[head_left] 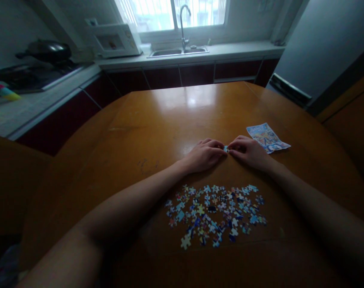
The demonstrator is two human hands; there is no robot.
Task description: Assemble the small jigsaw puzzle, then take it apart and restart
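Between my fingertips are light blue jigsaw puzzle pieces (226,149), small and partly covered, so I cannot tell how many there are. My left hand (206,154) pinches them from the left, its wrist low over the wooden table (134,132). From the right, my right hand (248,151) pinches at the same spot with thumb and forefinger. Nearer to me, between my forearms, lies a spread of loose puzzle pieces (212,209) in blue, yellow, white and dark colours. A creased picture sheet (267,138) rests just beyond my right hand.
Past the table's far edge runs a counter with a sink (179,52), a faucet (183,24) and a white microwave (114,40). At the left a black wok (50,51) sits on the stove (29,76). A grey refrigerator (323,44) stands at the right.
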